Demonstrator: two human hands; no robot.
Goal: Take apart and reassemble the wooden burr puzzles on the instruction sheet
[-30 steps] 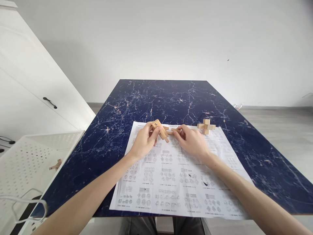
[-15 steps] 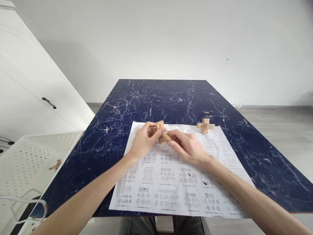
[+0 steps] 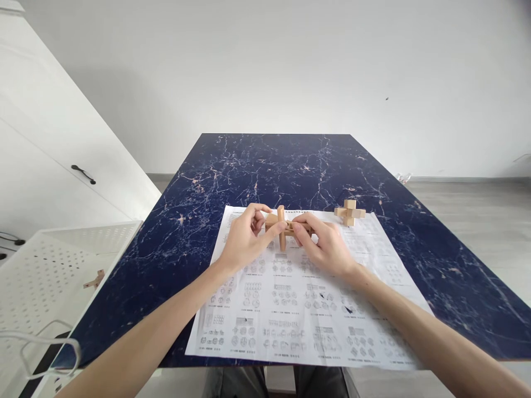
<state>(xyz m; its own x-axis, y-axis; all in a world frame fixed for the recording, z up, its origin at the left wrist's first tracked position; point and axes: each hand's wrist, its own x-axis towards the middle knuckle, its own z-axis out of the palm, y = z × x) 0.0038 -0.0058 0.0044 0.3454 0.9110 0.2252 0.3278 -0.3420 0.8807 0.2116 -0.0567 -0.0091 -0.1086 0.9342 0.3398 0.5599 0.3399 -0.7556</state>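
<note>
Between my two hands is a wooden burr puzzle [image 3: 282, 241], made of interlocking pale sticks, held above a printed instruction sheet [image 3: 257, 301]. One stick stands crosswise to the others, which run left to right. My left hand [image 3: 245, 235] is closed on the puzzle's left side, its thumb pressed near the middle and its index finger arched above. My right hand [image 3: 326, 243] pinches the right end of the sticks between thumb and fingers. Fingers hide parts of the puzzle, so how the pieces lock cannot be seen.
An assembled wooden cross puzzle [image 3: 349, 213] rests on the sheet's far right corner. The dark blue marbled table [image 3: 274, 166] lies beneath. At the left stands a white perforated basket [image 3: 53, 265] with a small wooden piece [image 3: 94, 279] in it, near a white cable [image 3: 50, 338].
The puzzle has been turned between my hands: the face marked 2 no longer shows, and one stick now stands crosswise. My right hand has shifted slightly and grips its right end.
</note>
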